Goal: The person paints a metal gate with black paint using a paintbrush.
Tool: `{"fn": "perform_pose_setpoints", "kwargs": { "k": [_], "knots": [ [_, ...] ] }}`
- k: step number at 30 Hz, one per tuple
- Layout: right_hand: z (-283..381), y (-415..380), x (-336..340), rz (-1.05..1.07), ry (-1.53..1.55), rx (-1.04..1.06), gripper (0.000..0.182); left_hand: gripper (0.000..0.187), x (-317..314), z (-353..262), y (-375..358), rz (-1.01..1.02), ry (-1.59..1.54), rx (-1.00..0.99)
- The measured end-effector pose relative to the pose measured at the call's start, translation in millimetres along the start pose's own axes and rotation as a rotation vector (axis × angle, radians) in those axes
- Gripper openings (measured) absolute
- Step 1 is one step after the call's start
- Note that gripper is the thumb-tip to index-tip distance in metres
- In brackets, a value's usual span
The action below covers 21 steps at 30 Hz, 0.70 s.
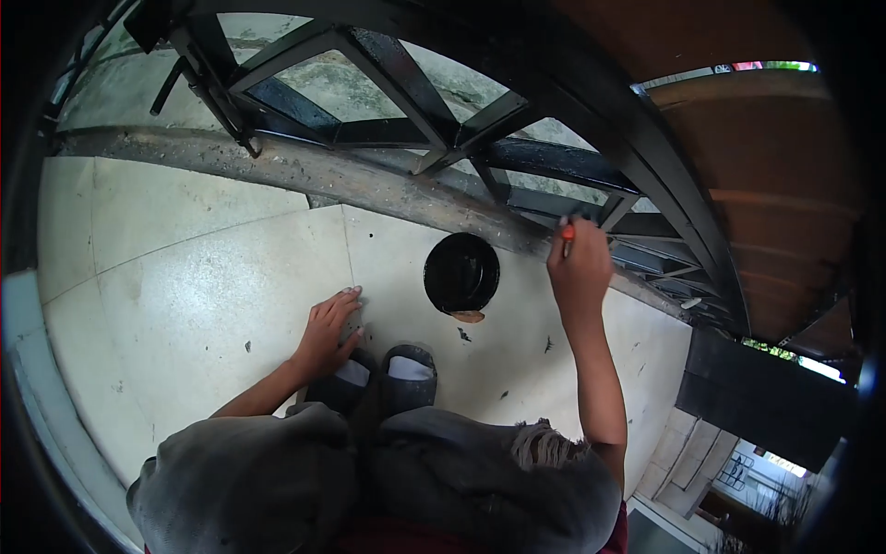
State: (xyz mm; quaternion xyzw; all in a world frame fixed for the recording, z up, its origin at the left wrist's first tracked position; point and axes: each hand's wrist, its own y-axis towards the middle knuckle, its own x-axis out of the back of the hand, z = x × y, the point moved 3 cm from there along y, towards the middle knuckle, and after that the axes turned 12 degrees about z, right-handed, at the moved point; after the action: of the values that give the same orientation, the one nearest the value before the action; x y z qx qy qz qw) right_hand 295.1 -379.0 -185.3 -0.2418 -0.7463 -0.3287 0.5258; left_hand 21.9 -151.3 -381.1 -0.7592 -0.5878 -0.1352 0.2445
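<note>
My right hand is closed around a paintbrush with an orange-red handle, held against the lower bars of the black metal gate. The brush's bristle end is mostly hidden by my fingers and the dark bars. A round black container with dark, glossy contents stands on the floor to the left of that hand. A small brown piece lies at its near rim. My left hand holds nothing, fingers stretched out above the tiles beside my sandals.
Dark sandals on my feet stand on the pale tiled floor. Dark specks and bits are scattered over the tiles. A rough concrete ledge runs under the gate. A latch bar hangs at the gate's upper left.
</note>
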Motion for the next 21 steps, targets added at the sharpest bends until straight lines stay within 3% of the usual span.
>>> {"fn": "perform_pose_setpoints", "kwargs": {
  "k": [2,4,6,8,10,12,14,16,18,21],
  "knots": [
    [13.9,-8.5,-10.4,0.191,0.086,0.173,0.011,0.049,0.8,0.6,1.7,-0.004,-0.008,0.013],
    [23.1,-13.4,-0.5,0.193,0.418,0.111,0.012,0.049,2.4,1.2,3.6,0.001,-0.003,0.015],
    [11.5,-6.2,13.4,0.104,0.164,0.036,0.012,0.049,0.5,1.1,2.0,0.022,-0.005,0.022],
    [-2.7,-6.4,8.6,0.016,0.128,-0.01,0.011,0.049,1.0,-0.1,2.2,0.0,0.006,0.01],
    [-0.8,-12.5,1.3,0.15,0.273,0.005,0.009,0.049,2.3,-1.0,3.8,0.01,0.009,0.014],
    [6.3,-26.0,6.3,0.065,0.463,-0.004,0.009,0.049,1.3,-1.8,1.8,0.03,0.004,0.033],
    [7.7,-45.2,12.1,0.121,0.773,-0.297,0.009,0.048,2.6,-2.1,3.3,0.008,-0.003,0.017],
    [9.7,-63.7,3.1,0.097,0.859,-0.352,0.011,0.048,1.7,-0.7,2.6,0.017,0.001,0.029],
    [8.7,-87.6,-22.4,0.182,0.979,-0.538,0.013,0.048,0.9,-1.1,3.8,0.023,0.005,0.035],
    [18.2,-104.3,-51.9,0.233,0.989,-0.572,0.016,0.048,1.8,-1.4,4.4,0.023,0.01,0.034]
  ]
}}
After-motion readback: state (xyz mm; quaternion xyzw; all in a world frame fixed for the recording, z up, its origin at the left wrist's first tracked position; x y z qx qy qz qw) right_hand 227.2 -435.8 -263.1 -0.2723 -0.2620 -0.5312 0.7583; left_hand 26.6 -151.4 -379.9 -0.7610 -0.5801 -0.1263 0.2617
